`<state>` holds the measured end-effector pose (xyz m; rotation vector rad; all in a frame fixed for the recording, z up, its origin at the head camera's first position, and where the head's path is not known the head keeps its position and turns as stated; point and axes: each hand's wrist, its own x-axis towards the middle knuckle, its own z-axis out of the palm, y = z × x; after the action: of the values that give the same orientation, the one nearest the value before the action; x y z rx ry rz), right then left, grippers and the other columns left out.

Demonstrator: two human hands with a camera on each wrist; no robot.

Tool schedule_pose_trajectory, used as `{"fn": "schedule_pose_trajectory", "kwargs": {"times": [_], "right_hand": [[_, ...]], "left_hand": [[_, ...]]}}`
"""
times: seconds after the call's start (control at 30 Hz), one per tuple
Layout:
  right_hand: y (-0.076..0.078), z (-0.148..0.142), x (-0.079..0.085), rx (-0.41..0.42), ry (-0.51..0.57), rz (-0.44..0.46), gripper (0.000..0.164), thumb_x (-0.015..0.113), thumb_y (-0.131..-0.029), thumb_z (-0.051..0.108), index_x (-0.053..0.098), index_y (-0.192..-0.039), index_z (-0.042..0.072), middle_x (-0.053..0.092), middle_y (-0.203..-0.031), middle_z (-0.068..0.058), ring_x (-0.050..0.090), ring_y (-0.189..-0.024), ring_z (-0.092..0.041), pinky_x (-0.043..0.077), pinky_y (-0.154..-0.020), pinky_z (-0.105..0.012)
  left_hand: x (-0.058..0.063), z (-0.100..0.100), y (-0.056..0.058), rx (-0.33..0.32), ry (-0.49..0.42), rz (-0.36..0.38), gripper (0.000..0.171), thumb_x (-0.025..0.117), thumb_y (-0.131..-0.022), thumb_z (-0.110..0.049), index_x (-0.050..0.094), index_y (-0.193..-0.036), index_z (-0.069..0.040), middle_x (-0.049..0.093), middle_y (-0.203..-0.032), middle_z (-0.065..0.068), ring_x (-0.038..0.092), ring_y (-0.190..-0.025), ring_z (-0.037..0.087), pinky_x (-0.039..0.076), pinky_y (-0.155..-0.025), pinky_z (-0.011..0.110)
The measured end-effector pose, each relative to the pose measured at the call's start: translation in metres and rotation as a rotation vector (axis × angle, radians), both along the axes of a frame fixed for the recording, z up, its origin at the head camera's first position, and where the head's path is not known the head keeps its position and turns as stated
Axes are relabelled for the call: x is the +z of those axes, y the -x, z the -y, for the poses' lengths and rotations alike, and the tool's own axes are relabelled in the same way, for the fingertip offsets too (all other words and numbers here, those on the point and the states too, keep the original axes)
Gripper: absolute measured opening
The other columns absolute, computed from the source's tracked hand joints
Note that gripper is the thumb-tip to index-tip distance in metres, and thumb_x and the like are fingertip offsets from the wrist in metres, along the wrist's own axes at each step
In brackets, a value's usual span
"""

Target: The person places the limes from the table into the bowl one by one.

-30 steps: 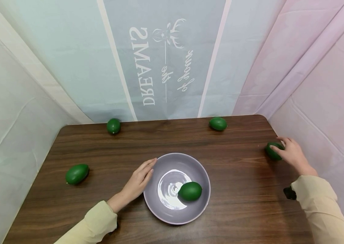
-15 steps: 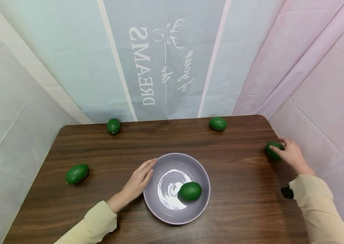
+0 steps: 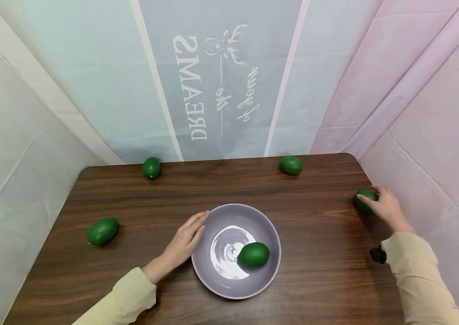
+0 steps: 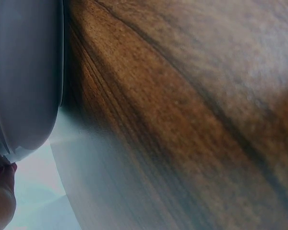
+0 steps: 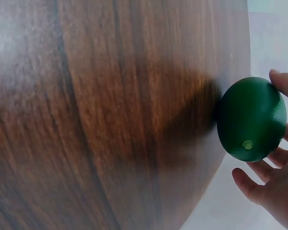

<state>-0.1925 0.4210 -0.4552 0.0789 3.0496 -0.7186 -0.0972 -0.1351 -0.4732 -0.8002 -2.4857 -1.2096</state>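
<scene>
My left hand (image 3: 182, 241) lies with its fingers nearly straight along the left rim of a round grey-purple bowl (image 3: 213, 282). In the left wrist view, the bowl's outer wall (image 4: 26, 72) fills the upper left, and part of the hand (image 4: 1, 199) touches its edge. One green lime (image 3: 254, 255) rests inside the bowl, right of centre. At the table's right edge, my right hand (image 3: 388, 207) grips another lime (image 3: 365, 201), thumb on the near side and fingers curled around the far side. The right wrist view has this lime (image 5: 252, 120) between thumb and fingers, close to the tabletop.
More limes lie on the dark wooden table (image 3: 315, 234): one at the left (image 3: 103, 231), a lime at the back left (image 3: 151, 168) and a lime at the back right (image 3: 291, 165). Fabric walls (image 3: 229, 90) enclose the table's back and sides.
My right hand has closed in around the lime at the right edge, and the right forearm has shifted slightly left. The left hand and the bowl have stayed put.
</scene>
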Motion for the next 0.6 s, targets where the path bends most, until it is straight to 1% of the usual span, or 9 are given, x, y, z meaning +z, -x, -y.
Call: {"fn": "schedule_pose_trajectory", "kwargs": {"times": [0.07,0.27,0.43,0.6], "right_hand": [[0.0,0.001,-0.001,-0.003,0.0,0.008,0.074,0.048,-0.091,0.041,0.029,-0.129,-0.019,0.032,-0.119,-0.044,0.035,-0.102,-0.054,0.034,-0.079,-0.063],[0.002,0.003,-0.008,-0.002,-0.005,0.025,0.075,0.048,-0.091,0.043,0.029,-0.129,-0.019,0.034,-0.116,-0.042,0.04,-0.095,-0.052,0.038,-0.072,-0.06],[0.003,0.003,-0.012,-0.017,0.001,0.046,0.077,0.05,-0.09,0.043,0.027,-0.129,-0.019,0.034,-0.115,-0.042,0.04,-0.094,-0.051,0.039,-0.072,-0.059],[0.005,0.005,-0.016,-0.026,0.005,0.03,0.075,0.053,-0.089,0.041,0.028,-0.128,-0.018,0.035,-0.114,-0.041,0.04,-0.094,-0.051,0.039,-0.072,-0.059]], "left_hand": [[0.0,0.0,0.0,0.0,-0.001,-0.004,0.037,0.051,-0.09,0.0,0.049,-0.127,0.006,0.051,-0.127,0.019,0.047,-0.119,0.027,0.039,-0.099,0.039],[0.002,0.0,0.0,0.005,-0.004,-0.003,0.037,0.052,-0.09,0.0,0.049,-0.127,0.005,0.051,-0.128,0.014,0.048,-0.119,0.026,0.039,-0.099,0.037],[0.001,0.0,0.0,0.005,-0.001,0.004,0.037,0.052,-0.09,0.0,0.049,-0.127,0.005,0.05,-0.129,0.013,0.047,-0.119,0.026,0.039,-0.099,0.038],[0.002,0.0,-0.001,0.007,-0.002,0.019,0.037,0.051,-0.091,-0.002,0.049,-0.128,0.003,0.05,-0.129,0.012,0.047,-0.119,0.025,0.039,-0.1,0.037]]}}
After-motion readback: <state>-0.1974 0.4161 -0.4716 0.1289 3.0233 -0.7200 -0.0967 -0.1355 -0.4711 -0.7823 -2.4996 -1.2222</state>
